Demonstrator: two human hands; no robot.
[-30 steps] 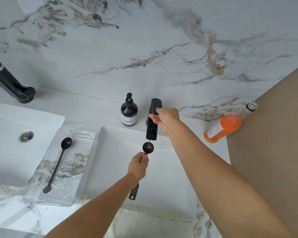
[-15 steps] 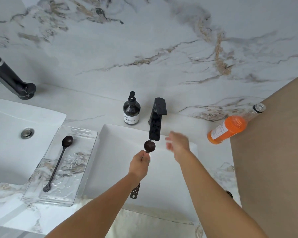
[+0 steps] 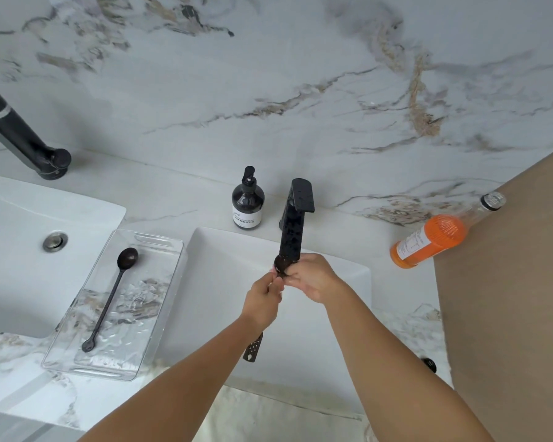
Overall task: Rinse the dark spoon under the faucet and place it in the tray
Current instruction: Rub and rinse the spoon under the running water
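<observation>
The rinsing step is in hand: the left hand [image 3: 264,298] is clenched in a grip round the handle of the dark spoon [image 3: 281,265], holding its bowl right under the spout of the black faucet [image 3: 292,231], above the white sink [image 3: 224,282]; the perforated tail of the handle shows below the wrist, toward 6 o'clock; the right hand [image 3: 312,277] is cupped against the bowl from the 3 o'clock side, fingers touching it as if rubbing, though whether it truly grasps the bowl or only rests on it I cannot tell; no stream of water is plain to see, so whether the faucet runs is uncertain; the clear tray [image 3: 160,250] lies on the marble desk at about 9 o'clock from the hands, just beside the sink's left edge, and a second dark spoon [image 3: 110,295] already lies in it, bowl toward 12 o'clock; a brown pump bottle [image 3: 247,202] stands just left of the faucet, and an orange bottle [image 3: 428,240] lies well apart toward 2 o'clock; by my judgement the next move calls for the right hand to let go, then the left to carry the spoon across toward 9 o'clock and lay it flat beside the other, clear of the tray's rim.
</observation>
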